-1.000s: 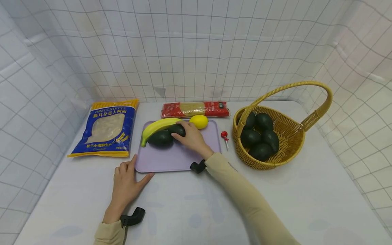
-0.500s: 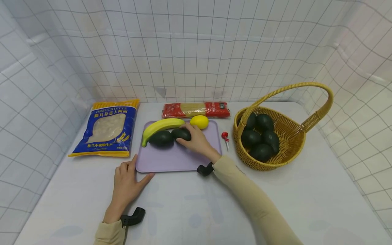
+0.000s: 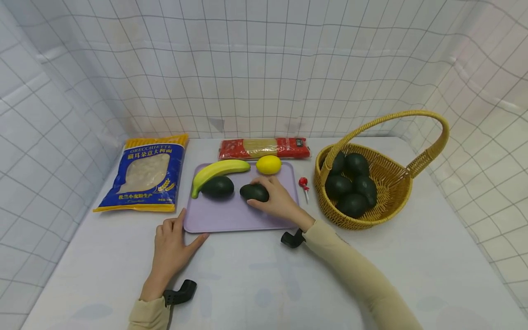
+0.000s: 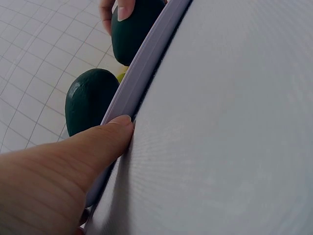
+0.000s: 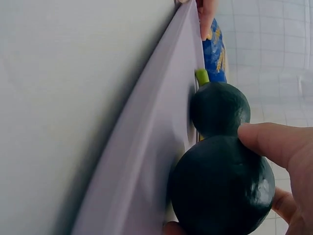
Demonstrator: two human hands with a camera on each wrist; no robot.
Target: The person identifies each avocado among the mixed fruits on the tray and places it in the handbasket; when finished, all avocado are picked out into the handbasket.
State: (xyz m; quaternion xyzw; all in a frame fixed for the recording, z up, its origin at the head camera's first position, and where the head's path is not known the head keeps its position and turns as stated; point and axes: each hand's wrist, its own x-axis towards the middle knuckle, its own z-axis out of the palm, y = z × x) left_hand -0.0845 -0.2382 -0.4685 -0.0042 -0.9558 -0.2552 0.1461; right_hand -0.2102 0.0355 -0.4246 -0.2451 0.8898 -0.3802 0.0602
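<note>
My right hand (image 3: 277, 198) grips a dark green avocado (image 3: 253, 192) over the right half of a lilac tray (image 3: 222, 221). In the right wrist view the thumb and fingers wrap this avocado (image 5: 222, 188). A second avocado (image 3: 217, 187) lies on the tray to the left, just in front of a yellow banana (image 3: 220, 168). At the tray's back right sits a lemon (image 3: 269, 165). My left hand (image 3: 170, 245) rests at the tray's front left corner, fingers spread. Its thumb (image 4: 105, 142) touches the tray's front edge in the left wrist view.
A wicker basket (image 3: 396, 208) with a tall handle stands on the right, holding several avocados. Between it and the tray lies a red lollipop (image 3: 303, 183). Behind the tray is a red pack of spaghetti (image 3: 264, 148); a blue pasta bag (image 3: 144, 174) lies at the left.
My right hand has drawn the avocado rightward and toward me, away from the other avocado and the banana. The left hand has stayed at the tray's corner.
</note>
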